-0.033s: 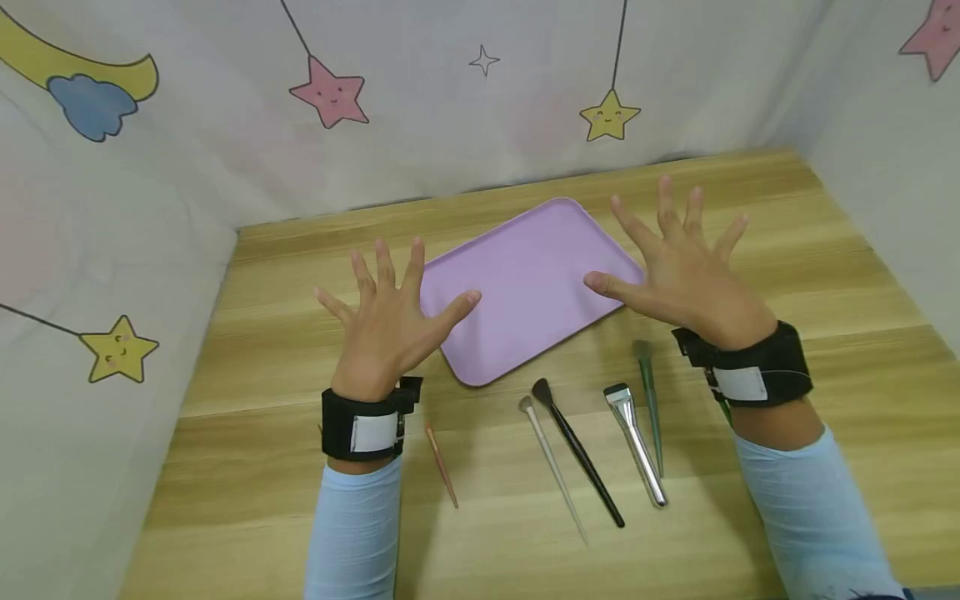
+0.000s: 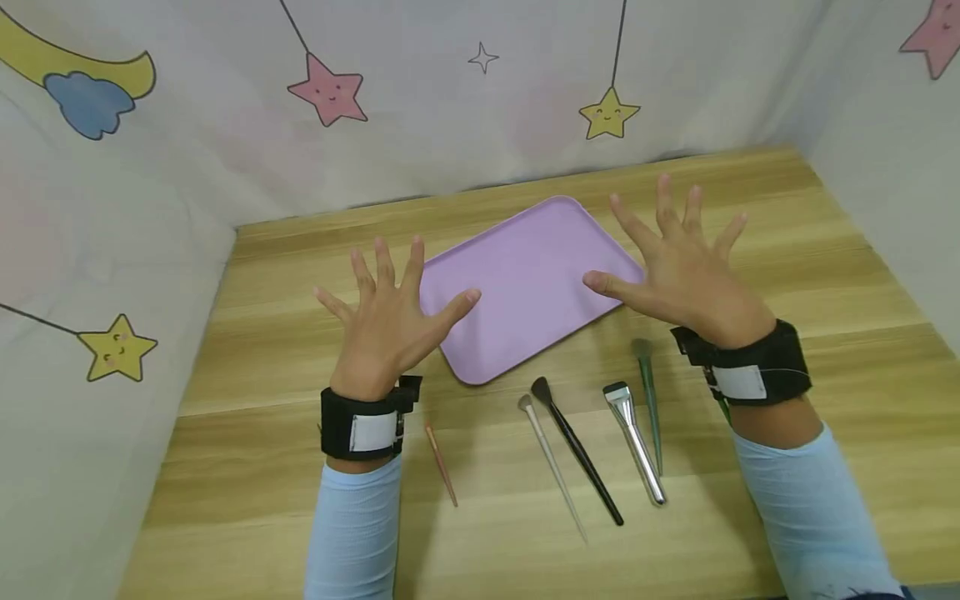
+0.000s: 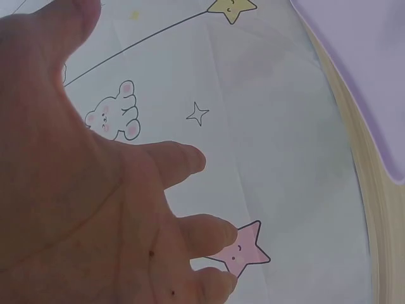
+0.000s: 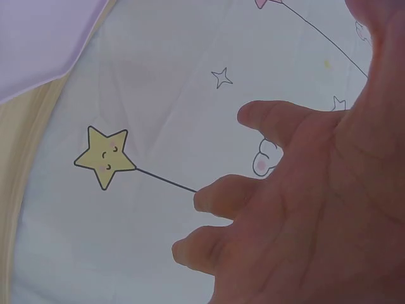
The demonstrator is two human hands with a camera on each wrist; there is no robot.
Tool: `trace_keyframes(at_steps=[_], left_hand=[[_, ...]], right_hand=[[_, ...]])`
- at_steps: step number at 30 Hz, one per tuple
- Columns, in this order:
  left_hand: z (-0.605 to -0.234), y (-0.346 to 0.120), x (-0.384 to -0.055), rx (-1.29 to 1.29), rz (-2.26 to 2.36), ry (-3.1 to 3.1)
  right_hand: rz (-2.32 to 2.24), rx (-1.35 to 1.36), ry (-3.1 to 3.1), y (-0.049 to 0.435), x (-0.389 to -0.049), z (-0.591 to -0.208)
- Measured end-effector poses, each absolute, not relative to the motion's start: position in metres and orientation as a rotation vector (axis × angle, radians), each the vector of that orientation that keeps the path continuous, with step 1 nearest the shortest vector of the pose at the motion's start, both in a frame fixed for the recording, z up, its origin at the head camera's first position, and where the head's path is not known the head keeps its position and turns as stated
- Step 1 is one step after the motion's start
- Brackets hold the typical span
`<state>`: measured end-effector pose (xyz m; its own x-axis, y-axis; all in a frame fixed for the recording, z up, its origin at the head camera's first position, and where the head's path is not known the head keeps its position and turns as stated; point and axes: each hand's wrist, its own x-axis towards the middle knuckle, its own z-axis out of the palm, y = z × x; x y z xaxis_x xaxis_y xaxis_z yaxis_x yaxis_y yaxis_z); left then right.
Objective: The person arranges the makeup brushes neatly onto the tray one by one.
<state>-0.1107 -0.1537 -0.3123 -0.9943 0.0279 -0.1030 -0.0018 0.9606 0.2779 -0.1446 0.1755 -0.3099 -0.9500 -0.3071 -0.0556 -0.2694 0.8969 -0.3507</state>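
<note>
Both hands hover with fingers spread and hold nothing. My left hand (image 2: 386,333) is over the left end of a lilac tray (image 2: 525,292); its palm side fills much of the left wrist view. Above the tray's right end is my right hand (image 2: 686,275). Several makeup brushes lie on the table in front of the tray: a small reddish-brown one (image 2: 442,467) near the left wrist, a pale thin one (image 2: 553,467), a black one (image 2: 581,458), a silver one with a flat dark head (image 2: 637,450), and a green one (image 2: 650,400) nearest the right wrist.
The wood-grain table (image 2: 270,500) is bordered at the back and sides by a white cloth (image 2: 420,142) printed with stars and a moon. Beneath the right wrist strap (image 2: 757,371) a sliver of something green shows, mostly hidden.
</note>
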Motion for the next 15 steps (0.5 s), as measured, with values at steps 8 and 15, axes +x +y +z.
trace_keyframes(at_steps=[8,15], left_hand=[[-0.3043,-0.156,-0.1098,0.089,0.527,3.025],[-0.3025,-0.1573,-0.1101,0.144,0.575,3.029]], right_hand=[[-0.559,-0.509,2.976,0.1702,-0.1473,-0.3057],[-0.627,-0.619,2.975,0.1656,-0.146,-0.3005]])
